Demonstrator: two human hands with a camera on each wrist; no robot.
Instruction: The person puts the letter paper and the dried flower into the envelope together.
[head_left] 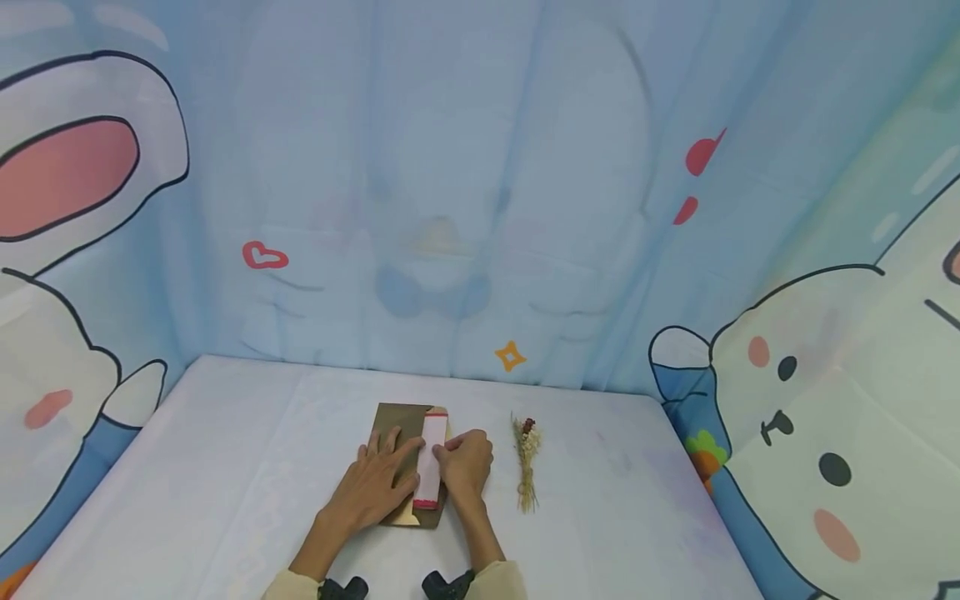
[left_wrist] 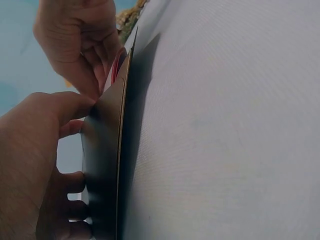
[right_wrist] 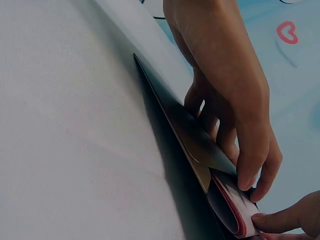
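A brown card-like folder (head_left: 399, 415) with a gold-toned edge lies on the white-covered table. Along its right side runs a long folded paper (head_left: 431, 475), pale pink-white with red bands at both ends; the right wrist view shows its layered, curved fold. My left hand (head_left: 377, 485) rests spread on the folder, its thumb and index fingertips by the paper's left edge. Opposite, my right hand (head_left: 467, 467) pinches the paper's right edge, thumb on top and a finger beneath. In the left wrist view the folder (left_wrist: 107, 145) stands edge-on, slightly raised at its far corner.
To the right of my right hand lies a small tied bunch of dried flowers (head_left: 528, 462). The white tablecloth (head_left: 637, 500) reaches a blue cartoon-print curtain (head_left: 450, 167) at the back and sides.
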